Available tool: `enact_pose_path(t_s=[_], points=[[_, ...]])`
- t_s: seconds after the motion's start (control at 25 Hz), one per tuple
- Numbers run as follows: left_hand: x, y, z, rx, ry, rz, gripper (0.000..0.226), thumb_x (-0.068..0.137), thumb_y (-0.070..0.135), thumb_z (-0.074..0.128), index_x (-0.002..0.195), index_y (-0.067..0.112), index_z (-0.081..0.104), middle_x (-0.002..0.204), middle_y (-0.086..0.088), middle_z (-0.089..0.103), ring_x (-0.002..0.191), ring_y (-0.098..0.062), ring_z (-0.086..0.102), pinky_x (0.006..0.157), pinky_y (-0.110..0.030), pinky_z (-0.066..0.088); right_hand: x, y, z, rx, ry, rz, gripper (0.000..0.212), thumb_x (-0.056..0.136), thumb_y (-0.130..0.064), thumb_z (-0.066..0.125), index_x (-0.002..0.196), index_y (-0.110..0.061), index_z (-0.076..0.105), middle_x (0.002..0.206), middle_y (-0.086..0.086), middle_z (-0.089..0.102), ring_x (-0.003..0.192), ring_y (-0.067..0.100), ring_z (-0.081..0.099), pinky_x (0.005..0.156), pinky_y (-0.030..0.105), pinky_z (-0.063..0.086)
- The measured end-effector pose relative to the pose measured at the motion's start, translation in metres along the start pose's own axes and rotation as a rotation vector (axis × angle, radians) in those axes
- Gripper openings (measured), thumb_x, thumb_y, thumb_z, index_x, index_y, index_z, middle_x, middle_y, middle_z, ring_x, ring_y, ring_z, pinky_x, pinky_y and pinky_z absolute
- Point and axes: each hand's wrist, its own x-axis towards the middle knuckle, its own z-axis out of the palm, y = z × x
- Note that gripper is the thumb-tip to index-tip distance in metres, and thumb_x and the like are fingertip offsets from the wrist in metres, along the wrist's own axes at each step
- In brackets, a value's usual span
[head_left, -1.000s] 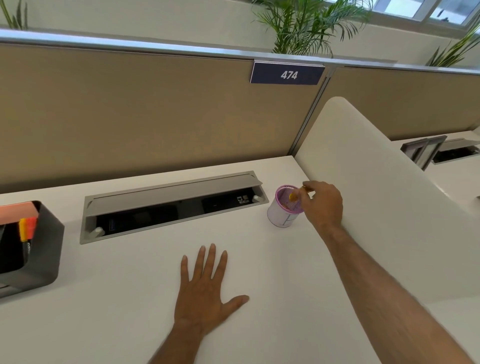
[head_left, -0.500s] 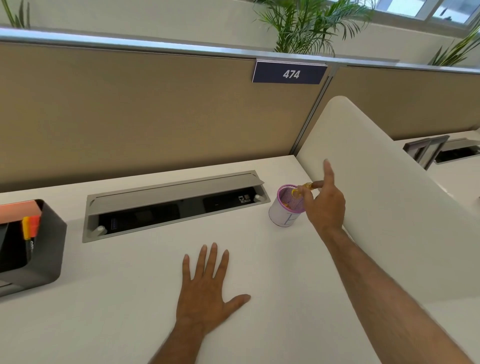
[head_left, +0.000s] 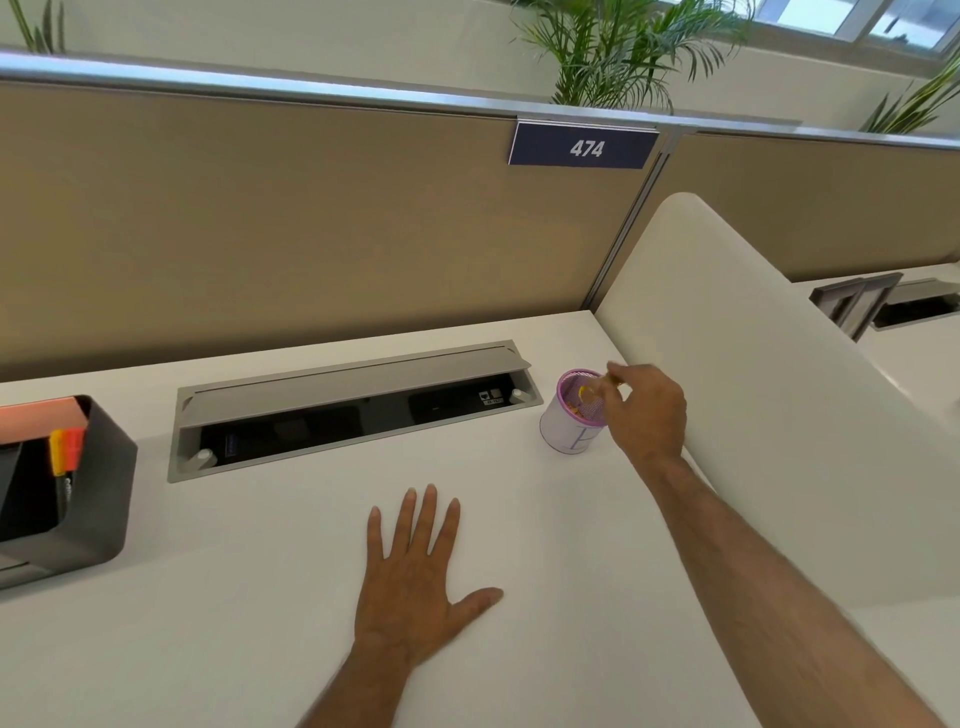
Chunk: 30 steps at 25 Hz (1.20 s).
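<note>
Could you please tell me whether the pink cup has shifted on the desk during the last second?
No. The pink cup stands in the same spot, upright on the desk, just right of the grey cable tray.

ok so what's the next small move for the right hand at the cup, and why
Probably loosen the grip so the small yellow thing drops into the pink-rimmed cup: the right hand pinches it right over the cup's open mouth, and the cup stands upright on the desk. The left hand rests flat on the desk, apart.
</note>
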Motion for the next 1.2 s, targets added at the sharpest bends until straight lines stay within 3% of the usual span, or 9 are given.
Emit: enact_pose_path(t_s=[0.08, 0.2, 0.32, 0.36, 0.52, 0.88, 1.04, 1.12, 1.2], points=[[0.000, 0.000, 0.001, -0.005, 0.001, 0.001, 0.103, 0.079, 0.091, 0.027, 0.155, 0.022, 0.020, 0.164, -0.011, 0.015, 0.152, -0.032, 0.006, 0.116, -0.068, 0.010, -0.001, -0.002, -0.001, -0.040, -0.005, -0.001, 0.050, 0.087, -0.020, 0.073, 0.133, -0.011, 0.057, 0.099, 0.006, 0.074, 0.085, 0.030, 0.068, 0.075, 0.034, 0.050], [0.001, 0.000, 0.001, -0.011, 0.001, 0.003, 0.102, 0.080, 0.090, 0.029, 0.155, 0.021, 0.022, 0.164, -0.012, 0.017, 0.151, -0.032, 0.008, 0.116, -0.068, 0.011, -0.002, -0.004, -0.001, 0.036, 0.044, 0.047, 0.078, 0.086, -0.021, 0.075, 0.149, -0.015, 0.030, 0.090, -0.001, 0.070, 0.072, 0.024, 0.062, 0.066, 0.028, 0.044], [0.001, -0.001, 0.002, -0.013, 0.006, 0.003, 0.103, 0.079, 0.091, 0.028, 0.155, 0.021, 0.021, 0.164, -0.012, 0.016, 0.151, -0.032, 0.008, 0.116, -0.068, 0.010, -0.002, 0.000, 0.001, -0.047, -0.019, -0.013, 0.037, 0.087, -0.018, 0.071, 0.123, -0.008, 0.065, 0.102, 0.011, 0.075, 0.091, 0.035, 0.069, 0.075, 0.034, 0.050], [0.000, 0.000, 0.002, -0.012, 0.006, 0.003, 0.103, 0.079, 0.091, 0.028, 0.155, 0.021, 0.021, 0.164, -0.012, 0.015, 0.151, -0.032, 0.007, 0.116, -0.068, 0.010, -0.004, 0.000, 0.000, -0.063, -0.026, -0.024, 0.033, 0.088, -0.017, 0.071, 0.120, -0.009, 0.068, 0.105, 0.012, 0.075, 0.093, 0.035, 0.069, 0.078, 0.036, 0.052], [0.000, 0.000, 0.002, -0.020, 0.013, -0.001, 0.103, 0.079, 0.091, 0.028, 0.155, 0.021, 0.021, 0.164, -0.012, 0.016, 0.151, -0.032, 0.007, 0.116, -0.068, 0.010, -0.006, -0.004, 0.000, -0.009, 0.022, 0.025, 0.054, 0.088, -0.016, 0.071, 0.139, -0.012, 0.052, 0.099, 0.008, 0.075, 0.081, 0.031, 0.064, 0.077, 0.038, 0.053], [0.001, 0.000, 0.003, -0.038, 0.006, 0.003, 0.103, 0.079, 0.091, 0.029, 0.155, 0.022, 0.020, 0.165, -0.010, 0.014, 0.152, -0.032, 0.006, 0.116, -0.067, 0.010, -0.008, -0.001, -0.001, 0.038, 0.059, 0.056, 0.048, 0.087, -0.020, 0.073, 0.133, -0.014, 0.058, 0.104, 0.007, 0.076, 0.078, 0.030, 0.066, 0.079, 0.036, 0.052], [0.001, -0.001, -0.002, -0.060, -0.029, -0.011, 0.104, 0.078, 0.093, 0.021, 0.156, 0.026, 0.009, 0.166, -0.006, 0.001, 0.151, -0.029, -0.007, 0.117, -0.063, -0.001, -0.013, -0.017, -0.011, 0.303, 0.172, 0.183, 0.034, 0.082, -0.024, 0.080, 0.113, -0.014, 0.070, 0.095, 0.005, 0.077, 0.059, 0.002, 0.058, 0.068, 0.011, 0.045], [0.001, -0.002, -0.008, -0.087, -0.031, -0.022, 0.105, 0.076, 0.094, 0.014, 0.156, 0.028, -0.002, 0.165, -0.003, -0.009, 0.150, -0.025, -0.017, 0.118, -0.058, -0.009, -0.025, -0.031, -0.016, 0.552, 0.155, 0.337, 0.024, 0.081, -0.025, 0.081, 0.102, -0.017, 0.073, 0.094, 0.005, 0.076, 0.063, 0.002, 0.059, 0.065, 0.019, 0.049], [0.000, 0.000, -0.021, -0.215, -0.032, -0.055, 0.105, 0.074, 0.094, 0.013, 0.156, 0.029, -0.003, 0.166, 0.000, -0.009, 0.150, -0.020, -0.017, 0.121, -0.051, -0.010, -0.045, -0.051, -0.023, 0.874, 0.072, 0.534, 0.009, 0.082, -0.023, 0.081, 0.089, -0.020, 0.076, 0.087, 0.006, 0.074, 0.053, 0.011, 0.056, 0.049, 0.027, 0.048]])
